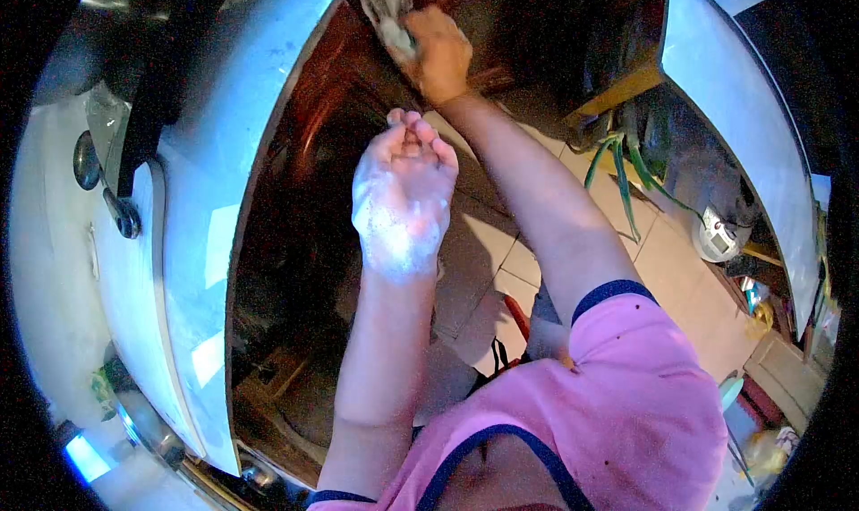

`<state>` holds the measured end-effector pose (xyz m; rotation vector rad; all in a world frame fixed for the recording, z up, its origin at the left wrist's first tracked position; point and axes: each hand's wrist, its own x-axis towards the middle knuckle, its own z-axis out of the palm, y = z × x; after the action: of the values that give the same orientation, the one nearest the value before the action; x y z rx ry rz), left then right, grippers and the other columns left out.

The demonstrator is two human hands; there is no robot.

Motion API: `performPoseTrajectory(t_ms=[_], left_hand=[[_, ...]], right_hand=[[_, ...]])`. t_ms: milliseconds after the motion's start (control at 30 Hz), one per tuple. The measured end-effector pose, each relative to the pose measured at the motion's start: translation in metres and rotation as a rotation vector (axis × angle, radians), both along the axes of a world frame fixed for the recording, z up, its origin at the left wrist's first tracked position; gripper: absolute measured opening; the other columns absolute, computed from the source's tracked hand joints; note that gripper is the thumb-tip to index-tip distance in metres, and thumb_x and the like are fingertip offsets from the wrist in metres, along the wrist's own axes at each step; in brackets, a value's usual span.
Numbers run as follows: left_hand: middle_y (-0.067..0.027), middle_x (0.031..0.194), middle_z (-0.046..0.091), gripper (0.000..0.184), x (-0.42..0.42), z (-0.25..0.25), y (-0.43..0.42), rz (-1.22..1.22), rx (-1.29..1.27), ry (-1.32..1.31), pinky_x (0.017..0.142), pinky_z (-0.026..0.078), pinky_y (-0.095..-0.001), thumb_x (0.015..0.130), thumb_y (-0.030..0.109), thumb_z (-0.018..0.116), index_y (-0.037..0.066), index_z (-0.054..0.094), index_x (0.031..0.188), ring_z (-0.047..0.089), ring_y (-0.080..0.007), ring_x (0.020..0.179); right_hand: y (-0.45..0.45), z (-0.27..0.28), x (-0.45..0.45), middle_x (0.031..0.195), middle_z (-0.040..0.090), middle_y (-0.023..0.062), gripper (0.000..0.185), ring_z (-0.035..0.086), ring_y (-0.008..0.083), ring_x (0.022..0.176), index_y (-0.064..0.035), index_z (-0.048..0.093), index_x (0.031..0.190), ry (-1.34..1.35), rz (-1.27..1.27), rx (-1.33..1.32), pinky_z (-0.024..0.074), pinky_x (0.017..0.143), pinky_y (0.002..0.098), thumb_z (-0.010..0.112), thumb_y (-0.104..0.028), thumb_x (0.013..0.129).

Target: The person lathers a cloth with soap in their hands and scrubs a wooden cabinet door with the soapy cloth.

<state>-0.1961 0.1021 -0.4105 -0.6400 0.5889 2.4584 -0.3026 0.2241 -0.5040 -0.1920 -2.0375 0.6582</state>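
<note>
My right hand [440, 55] reaches to the top of the view, its fingers closed round a whitish crumpled wad [388, 14]. The wad is pressed against a dark, glossy reddish-brown surface [344, 90]; whether it is a cloth or a sponge cannot be made out. Below it, my left hand [404, 198] is raised with its palm in sight. White suds cover that palm and the wrist. Its fingers are loosely bent, with nothing visible in them, and they appear close to the dark surface; contact is unclear.
A pale curved panel edge [242, 108] runs along the left, with a whitish counter [54, 242] beyond it. Another pale panel [743, 90] stands at right. Under it are a green long-leaved plant [617, 166] and a white device [718, 235]. Floor tiles [662, 260] show below.
</note>
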Motion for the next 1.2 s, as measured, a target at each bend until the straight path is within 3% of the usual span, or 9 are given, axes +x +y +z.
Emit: performPoseTrajectory(t_ms=[100, 233, 433, 567, 833, 967, 1033, 1133, 1200], left_hand=[[-0.0020, 0.089, 0.056, 0.013, 0.000, 0.001, 0.000, 0.017, 0.007, -0.028, 0.070, 0.047, -0.0292, 0.084, 0.006, 0.052, 0.008, 0.052, 0.097, 0.054, -0.0128, 0.079], [-0.0021, 0.089, 0.056, 0.014, 0.000, -0.005, -0.001, 0.003, 0.051, -0.008, 0.072, 0.046, -0.0296, 0.084, 0.006, 0.053, 0.009, 0.052, 0.098, 0.055, -0.0128, 0.080], [-0.0020, 0.090, 0.056, 0.014, 0.000, -0.005, -0.002, 0.002, 0.040, 0.010, 0.073, 0.045, -0.0289, 0.084, 0.007, 0.054, 0.009, 0.052, 0.098, 0.055, -0.0130, 0.080], [-0.0020, 0.090, 0.056, 0.014, 0.001, -0.005, 0.000, 0.000, 0.053, 0.015, 0.073, 0.045, -0.0290, 0.084, 0.008, 0.053, 0.009, 0.052, 0.098, 0.055, -0.0130, 0.080], [-0.0017, 0.089, 0.056, 0.013, -0.001, -0.002, 0.006, 0.009, 0.027, -0.002, 0.072, 0.045, -0.0282, 0.084, 0.007, 0.053, 0.010, 0.052, 0.097, 0.055, -0.0128, 0.078], [-0.0025, 0.087, 0.058, 0.013, 0.001, 0.000, 0.010, -0.010, 0.089, -0.018, 0.073, 0.046, -0.0322, 0.085, 0.005, 0.050, 0.008, 0.053, 0.097, 0.056, -0.0147, 0.076], [-0.0027, 0.086, 0.058, 0.014, 0.001, -0.003, 0.013, -0.007, 0.101, -0.085, 0.073, 0.046, -0.0323, 0.084, 0.003, 0.049, 0.008, 0.052, 0.097, 0.056, -0.0147, 0.077], [-0.0031, 0.087, 0.058, 0.013, -0.001, -0.003, 0.015, -0.016, 0.113, -0.060, 0.073, 0.046, -0.0326, 0.084, 0.003, 0.049, 0.008, 0.052, 0.096, 0.056, -0.0151, 0.078], [-0.0032, 0.087, 0.058, 0.013, 0.001, -0.003, 0.015, -0.008, 0.113, -0.082, 0.073, 0.046, -0.0327, 0.084, 0.004, 0.049, 0.008, 0.052, 0.096, 0.056, -0.0153, 0.078]], right_hand=[[0.002, -0.006, -0.004, 0.084, 0.053, 0.0089, 0.028, 0.055, 0.0301, 0.080, -0.0135, 0.059, 0.088, 0.017, 0.042, 0.017, 0.0448, 0.066, 0.0427, 0.071, -0.025, 0.065], [0.001, 0.041, -0.009, 0.085, 0.053, 0.0077, 0.029, 0.055, 0.0296, 0.080, -0.0141, 0.059, 0.088, 0.168, 0.009, 0.093, 0.0448, 0.065, 0.0427, 0.071, -0.025, 0.064], [0.013, 0.000, 0.002, 0.086, 0.055, 0.0095, 0.024, 0.057, 0.0311, 0.080, -0.0133, 0.060, 0.085, -0.120, 0.058, 0.036, 0.0467, 0.065, 0.0408, 0.071, -0.026, 0.068], [0.009, 0.035, -0.005, 0.086, 0.055, 0.0089, 0.030, 0.055, 0.0306, 0.083, -0.0155, 0.060, 0.091, 0.139, 0.045, 0.103, 0.0449, 0.068, 0.0429, 0.071, -0.024, 0.065], [0.014, 0.018, 0.005, 0.088, 0.056, 0.0076, 0.030, 0.057, 0.0298, 0.084, -0.0146, 0.061, 0.091, -0.114, 0.085, 0.101, 0.0471, 0.069, 0.0395, 0.073, -0.022, 0.065], [0.009, 0.043, -0.003, 0.083, 0.053, 0.0093, 0.029, 0.056, 0.0317, 0.080, -0.0130, 0.060, 0.086, 0.224, 0.035, 0.081, 0.0453, 0.067, 0.0427, 0.072, -0.018, 0.061], [0.012, 0.015, 0.007, 0.083, 0.053, 0.0097, 0.030, 0.055, 0.0317, 0.079, -0.0133, 0.060, 0.088, -0.101, 0.042, 0.141, 0.0447, 0.066, 0.0428, 0.071, -0.018, 0.061], [0.012, 0.002, 0.004, 0.083, 0.052, 0.0096, 0.030, 0.055, 0.0311, 0.080, -0.0138, 0.060, 0.088, -0.070, 0.098, 0.115, 0.0439, 0.066, 0.0429, 0.071, -0.017, 0.060], [0.005, 0.029, 0.004, 0.084, 0.053, 0.0092, 0.031, 0.055, 0.0309, 0.082, -0.0143, 0.060, 0.089, -0.008, 0.052, 0.126, 0.0444, 0.067, 0.0429, 0.071, -0.018, 0.060]])
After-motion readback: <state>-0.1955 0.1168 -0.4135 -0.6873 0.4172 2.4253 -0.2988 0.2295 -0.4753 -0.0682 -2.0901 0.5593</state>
